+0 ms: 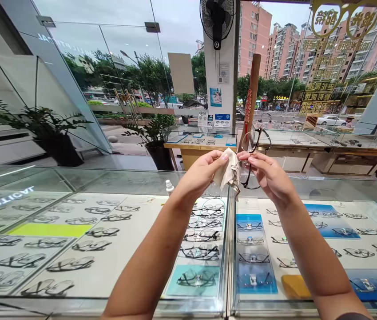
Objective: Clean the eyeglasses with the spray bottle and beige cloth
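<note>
A glass display case (148,178) with rows of spectacles inside spans the near side of the shop, and a large window (108,80) at the far side looks out on trees and buildings. Above the case, near the middle, the left hand (204,168) pinches a pale cloth (228,171) between thumb and fingers. Just right of it, the right hand (270,175) has its grip pinched on a pair of glasses (259,138), held tilted. A small white bottle (169,187) stands left of the left forearm.
</note>
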`<state>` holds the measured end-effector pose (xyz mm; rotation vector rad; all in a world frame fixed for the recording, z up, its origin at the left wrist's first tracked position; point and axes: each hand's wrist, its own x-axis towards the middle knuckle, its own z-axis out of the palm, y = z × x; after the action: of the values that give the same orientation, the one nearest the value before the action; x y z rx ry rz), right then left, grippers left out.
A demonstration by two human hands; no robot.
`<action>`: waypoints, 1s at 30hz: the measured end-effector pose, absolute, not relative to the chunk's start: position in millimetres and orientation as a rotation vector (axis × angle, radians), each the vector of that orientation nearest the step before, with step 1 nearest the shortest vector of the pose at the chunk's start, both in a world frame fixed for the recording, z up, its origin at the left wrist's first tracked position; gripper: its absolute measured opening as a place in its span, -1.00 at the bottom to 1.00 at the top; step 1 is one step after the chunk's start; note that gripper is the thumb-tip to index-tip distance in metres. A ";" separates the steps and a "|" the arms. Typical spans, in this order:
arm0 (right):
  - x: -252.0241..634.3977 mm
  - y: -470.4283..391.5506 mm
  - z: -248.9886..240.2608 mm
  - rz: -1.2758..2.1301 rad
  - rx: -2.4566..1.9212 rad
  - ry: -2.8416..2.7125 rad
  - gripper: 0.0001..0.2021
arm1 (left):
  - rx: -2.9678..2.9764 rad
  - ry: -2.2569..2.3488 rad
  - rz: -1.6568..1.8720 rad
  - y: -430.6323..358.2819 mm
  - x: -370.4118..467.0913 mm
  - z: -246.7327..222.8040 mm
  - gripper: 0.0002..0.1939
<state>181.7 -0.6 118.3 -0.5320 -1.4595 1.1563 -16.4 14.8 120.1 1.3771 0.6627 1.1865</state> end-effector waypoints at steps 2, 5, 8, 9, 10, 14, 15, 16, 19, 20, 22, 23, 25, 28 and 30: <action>181.9 -0.8 118.3 1.222 -0.523 -1.423 -0.74 | 1.370 0.633 1.132 14.0 -15.6 118.9 -0.49; 182.4 -2.0 119.1 1.266 -0.524 -1.385 -0.71 | 1.396 0.587 1.085 12.5 -13.4 117.7 -0.51; 182.2 -2.9 119.3 1.262 -0.532 -1.390 -0.71 | 1.396 0.550 1.085 11.4 -9.5 116.8 -0.50; 181.9 -2.8 119.0 1.266 -0.534 -1.392 -0.70 | 1.390 0.542 1.097 11.3 -7.9 116.6 -0.49; 181.3 -2.5 118.4 1.270 -0.537 -1.391 -0.70 | 1.384 0.536 1.115 11.1 -6.4 116.2 -0.48; 178.6 -0.2 115.3 1.269 -0.527 -1.390 -0.66 | 1.348 0.541 1.178 9.6 -0.8 115.2 -0.43; 178.1 0.3 114.7 1.280 -0.517 -1.389 -0.65 | 1.332 0.548 1.180 9.0 0.3 115.2 -0.42; 177.9 0.6 114.4 1.294 -0.507 -1.385 -0.64 | 1.317 0.553 1.177 8.4 1.0 115.2 -0.42; 178.2 0.1 114.8 1.333 -0.484 -1.372 -0.64 | 1.312 0.568 1.143 6.2 1.6 115.7 -0.43; 178.4 -0.5 115.2 1.344 -0.475 -1.371 -0.64 | 1.331 0.576 1.117 5.5 1.1 115.9 -0.44; 178.7 -2.0 116.3 1.373 -0.454 -1.378 -0.63 | 1.387 0.596 1.043 4.2 -0.1 116.2 -0.45; 178.8 -2.7 116.8 1.391 -0.445 -1.381 -0.63 | 1.409 0.606 1.005 3.7 -0.6 116.2 -0.45; 178.6 -3.2 117.0 1.428 -0.435 -1.394 -0.62 | 1.419 0.617 0.953 2.7 -1.1 116.1 -0.43; 177.6 -1.3 115.4 1.437 -0.431 -1.406 -0.62 | 1.358 0.599 0.979 0.8 -0.2 116.4 -0.44; 176.6 0.9 113.7 1.411 -0.428 -1.399 -0.63 | 1.318 0.575 1.007 -0.4 1.1 116.6 -0.44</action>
<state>176.6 0.9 113.7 -0.4281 -1.3988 1.4106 1.1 -0.4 116.6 1.3182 0.5746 1.0069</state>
